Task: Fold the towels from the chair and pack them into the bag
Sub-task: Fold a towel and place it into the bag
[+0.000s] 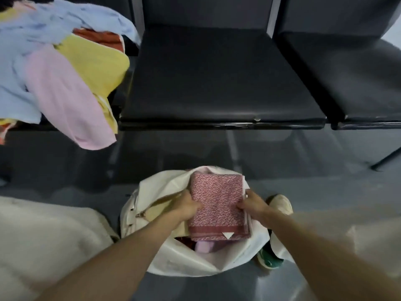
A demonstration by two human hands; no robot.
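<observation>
A folded red-and-white patterned towel [218, 205] sits in the mouth of the white bag [184, 260] on the floor. My left hand [188, 206] grips the towel's left edge and my right hand [252, 205] grips its right edge. Beneath it, inside the bag, a lilac towel [205, 246] and a dark red one show. On the left chair lies a loose pile of towels: light blue [32, 35], pink [65, 98], yellow [95, 64] and orange-red [102, 38].
Two black padded chairs, one in the middle [217, 79] and one at the right [351, 68], stand behind the bag. A shoe [281, 204] and a green-and-white shoe [269, 257] are beside the bag on the grey floor. Pale fabric covers the lower left.
</observation>
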